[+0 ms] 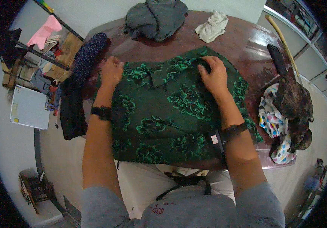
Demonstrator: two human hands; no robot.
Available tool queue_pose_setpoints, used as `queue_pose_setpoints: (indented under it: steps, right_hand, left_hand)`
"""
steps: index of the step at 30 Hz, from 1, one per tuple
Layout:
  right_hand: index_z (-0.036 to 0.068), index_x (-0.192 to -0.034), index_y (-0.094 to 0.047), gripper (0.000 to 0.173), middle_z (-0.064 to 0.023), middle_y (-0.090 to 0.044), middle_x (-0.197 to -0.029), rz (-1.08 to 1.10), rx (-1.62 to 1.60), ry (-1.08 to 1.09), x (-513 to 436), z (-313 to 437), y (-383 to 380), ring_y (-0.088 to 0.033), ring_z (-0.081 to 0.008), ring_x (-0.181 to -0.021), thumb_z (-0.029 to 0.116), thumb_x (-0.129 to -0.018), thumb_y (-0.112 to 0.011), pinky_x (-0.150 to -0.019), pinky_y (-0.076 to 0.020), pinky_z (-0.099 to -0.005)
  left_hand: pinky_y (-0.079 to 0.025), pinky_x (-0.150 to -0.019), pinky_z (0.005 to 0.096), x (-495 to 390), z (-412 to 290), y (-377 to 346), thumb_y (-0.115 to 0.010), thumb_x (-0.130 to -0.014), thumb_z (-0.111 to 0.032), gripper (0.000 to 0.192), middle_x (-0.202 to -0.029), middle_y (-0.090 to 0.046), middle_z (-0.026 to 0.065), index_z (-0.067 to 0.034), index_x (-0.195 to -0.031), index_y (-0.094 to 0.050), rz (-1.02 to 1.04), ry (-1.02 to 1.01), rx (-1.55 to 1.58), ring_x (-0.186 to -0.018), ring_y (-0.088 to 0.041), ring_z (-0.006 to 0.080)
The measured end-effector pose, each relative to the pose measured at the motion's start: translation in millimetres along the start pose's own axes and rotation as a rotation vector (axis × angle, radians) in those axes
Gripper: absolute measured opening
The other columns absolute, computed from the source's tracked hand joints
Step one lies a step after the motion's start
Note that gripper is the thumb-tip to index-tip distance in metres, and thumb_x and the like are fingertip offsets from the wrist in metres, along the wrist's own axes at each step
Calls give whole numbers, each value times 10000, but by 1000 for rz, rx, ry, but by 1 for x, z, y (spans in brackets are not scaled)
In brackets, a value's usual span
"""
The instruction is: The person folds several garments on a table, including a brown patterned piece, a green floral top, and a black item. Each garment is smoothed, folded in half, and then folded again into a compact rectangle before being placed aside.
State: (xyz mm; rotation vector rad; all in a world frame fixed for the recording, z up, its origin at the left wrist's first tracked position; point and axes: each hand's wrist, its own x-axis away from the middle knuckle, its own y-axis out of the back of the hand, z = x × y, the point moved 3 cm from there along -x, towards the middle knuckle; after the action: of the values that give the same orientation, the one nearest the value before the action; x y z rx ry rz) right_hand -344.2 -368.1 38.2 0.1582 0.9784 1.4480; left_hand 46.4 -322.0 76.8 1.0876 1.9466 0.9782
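Observation:
A dark green garment [149,105] with a bright green flower print lies spread on the table in front of me. Its exact kind cannot be told. My left hand [111,72] is at its far left corner, fingers curled and blurred; whether they pinch the cloth is unclear. On the far right part of the garment rests my right hand [215,75], thumb and fingers apart. A small white label [214,139] on a dark strip shows by my right forearm. The near edge of the cloth reaches the table's front edge.
On the dark red glossy table [237,47] lie a grey cloth bundle [155,21] and a crumpled white cloth [213,26]. Dark spotted fabric [89,59] lies left. Polka-dotted fabric [271,122], a brown-black cloth [295,105] and a wooden stick [283,41] are at right.

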Motion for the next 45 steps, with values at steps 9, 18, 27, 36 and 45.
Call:
queue_pose_setpoints:
  steps: [9,18,27,36,45]
  right_hand:
    - [82,-1337,-564,541,-186,-637,-1154,-103,116,-159,0,-12,0,-634,-356,-1025,259,-853,-727,-882,-515,-450]
    - [131,-1285,-652,440,-139,-662,-1130,89,159,35,-1,5,0,-627,-308,-1041,242,-866,-730,-909,-503,-402]
    - [66,-1108,-727,276,-138,-703,-883,153,-155,-26,2,8,-6,-701,-273,-807,243,-897,-714,-768,-553,-345]
    - [77,-1158,-703,356,-163,-730,-889,217,-14,-84,3,14,0,-689,-303,-746,330,-907,-699,-716,-546,-381]
    - [-17,-953,-717,258,-85,-645,-753,479,-171,-119,7,24,1,-570,-119,-688,238,-931,-690,-654,-479,-313]
  left_hand:
    - [-488,-956,481,69,-113,-67,-735,-805,-586,703,-1252,-649,202,-37,-1233,-633,141,-131,65,-1123,-628,380]
    - [-513,-792,333,58,-75,-82,-792,-809,-144,536,-953,-650,97,-134,-1313,-610,-13,-199,550,-871,-630,226]
    - [-519,-793,333,33,-31,-63,-744,-870,-134,388,-1026,-734,127,-107,-1247,-656,-61,97,678,-911,-681,211]
    - [-511,-894,401,50,-40,-42,-793,-837,-298,583,-1114,-706,146,-117,-1349,-580,152,-65,445,-1024,-675,290]
    - [-521,-911,412,41,-15,-38,-776,-822,-115,553,-1101,-712,114,-142,-1344,-596,17,81,533,-1022,-681,301]
